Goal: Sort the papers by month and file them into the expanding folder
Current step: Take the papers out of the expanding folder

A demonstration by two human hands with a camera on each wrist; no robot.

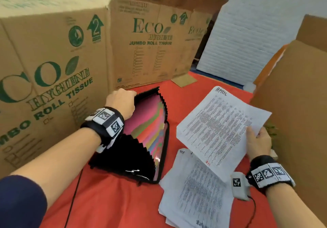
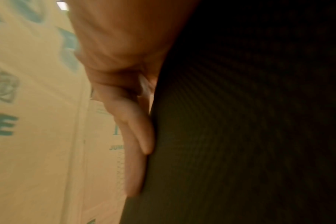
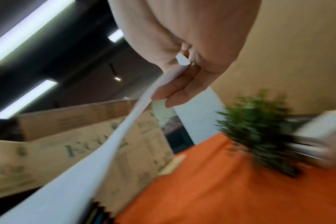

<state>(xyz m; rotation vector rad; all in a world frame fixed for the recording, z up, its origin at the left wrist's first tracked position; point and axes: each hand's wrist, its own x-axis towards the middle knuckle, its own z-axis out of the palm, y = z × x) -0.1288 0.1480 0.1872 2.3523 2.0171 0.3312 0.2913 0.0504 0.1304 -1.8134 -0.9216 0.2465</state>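
A black expanding folder (image 1: 141, 139) lies fanned open on the red cloth, its coloured dividers showing. My left hand (image 1: 122, 100) grips its raised front flap at the top left corner; in the left wrist view the fingers (image 2: 140, 133) lie along the dark ribbed cover (image 2: 240, 136). My right hand (image 1: 258, 144) pinches the lower right edge of a printed sheet headed APRIL (image 1: 221, 128), lifted to the right of the folder. In the right wrist view the sheet (image 3: 109, 148) shows edge-on between thumb and fingers (image 3: 175, 92). A pile of more printed papers (image 1: 198, 192) lies below it.
Tall cardboard boxes (image 1: 53, 64) printed "Eco Hygiene" wall in the left and back. Another cardboard panel (image 1: 297, 103) stands on the right, with a small green plant (image 3: 259, 128) at its foot. A white foam board (image 1: 247, 41) leans at the back right. A black cable (image 1: 74, 196) crosses the cloth (image 1: 115, 201).
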